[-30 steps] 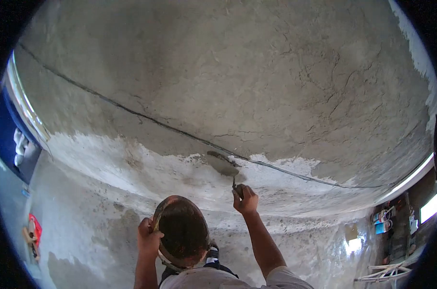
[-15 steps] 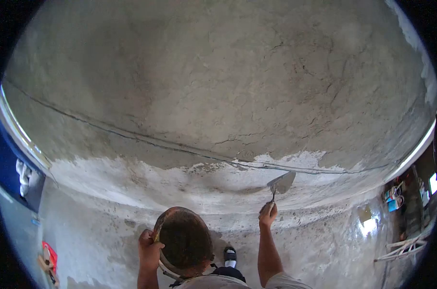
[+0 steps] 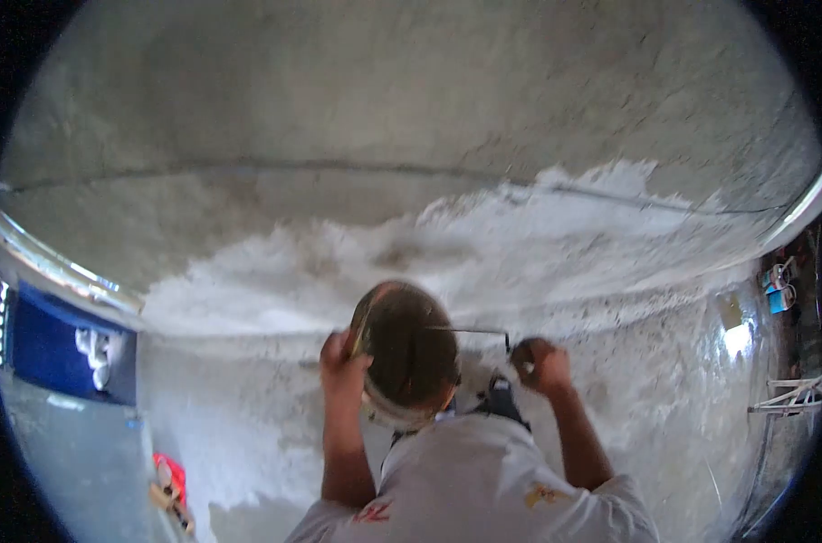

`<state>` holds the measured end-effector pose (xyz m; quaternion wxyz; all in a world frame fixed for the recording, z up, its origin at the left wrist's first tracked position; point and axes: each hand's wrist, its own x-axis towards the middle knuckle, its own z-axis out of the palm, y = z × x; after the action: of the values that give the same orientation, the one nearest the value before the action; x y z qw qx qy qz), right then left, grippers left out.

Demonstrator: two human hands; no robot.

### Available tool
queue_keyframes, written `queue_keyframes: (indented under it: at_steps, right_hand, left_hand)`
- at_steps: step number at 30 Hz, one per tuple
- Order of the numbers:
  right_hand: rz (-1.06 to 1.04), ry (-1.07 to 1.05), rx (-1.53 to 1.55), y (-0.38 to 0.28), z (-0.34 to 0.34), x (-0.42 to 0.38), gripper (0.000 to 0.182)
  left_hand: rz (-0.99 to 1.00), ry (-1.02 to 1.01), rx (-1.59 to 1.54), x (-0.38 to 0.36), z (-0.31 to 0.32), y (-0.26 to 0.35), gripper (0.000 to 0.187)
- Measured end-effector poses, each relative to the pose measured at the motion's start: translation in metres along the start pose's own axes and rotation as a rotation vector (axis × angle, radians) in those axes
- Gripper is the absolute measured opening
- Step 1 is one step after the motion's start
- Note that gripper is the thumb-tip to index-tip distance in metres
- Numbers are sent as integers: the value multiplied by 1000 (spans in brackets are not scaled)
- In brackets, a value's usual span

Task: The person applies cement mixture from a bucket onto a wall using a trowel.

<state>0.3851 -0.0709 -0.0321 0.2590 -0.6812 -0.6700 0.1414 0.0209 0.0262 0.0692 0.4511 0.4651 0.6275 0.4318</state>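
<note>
Left hand (image 3: 341,360) is gripping the round brown mortar pan (image 3: 409,353) by its rim; it's likely heavy. Right hand (image 3: 540,362) is clenching the thin steel trowel (image 3: 470,330) by its handle.

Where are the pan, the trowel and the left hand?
pan (image 3: 409,357), head view, its dark inside
trowel (image 3: 470,329), head view, its thin blade edge
left hand (image 3: 343,366), head view, knuckles at the pan rim

cam: 1 head view, fisheye | faces wall (image 3: 411,136) fwd/up | close over left hand (image 3: 343,371) & right hand (image 3: 542,364) | no 2nd view, nothing shared
</note>
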Motion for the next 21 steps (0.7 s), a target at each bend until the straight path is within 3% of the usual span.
queue_keyframes:
  at_steps: [3, 5, 8, 12, 16, 21]
  right_hand:
    - [-175, -51, -212, -37, -24, 28, 21]
    - [-393, 77, -329, -41, -15, 46, 17]
    - [-565, 100, -414, -64, -13, 69, 14]
    - [-722, 21, -628, -77, -1, 84, 12]
    - [-779, -7, -622, -81, -14, 89, 18]
    - [-892, 165, -762, -67, -42, 115, 23]
  left_hand:
    - [24, -88, -69, 1, -3, 7, 50]
    - [95, -120, -117, 7, -2, -1, 28]
    - [80, -143, -108, 2, -3, 9, 26]
    - [49, -158, -64, -1, -6, 12, 26]
    - [57, -181, -123, -3, -3, 10, 28]
    - [108, -170, -108, -14, 10, 25, 26]
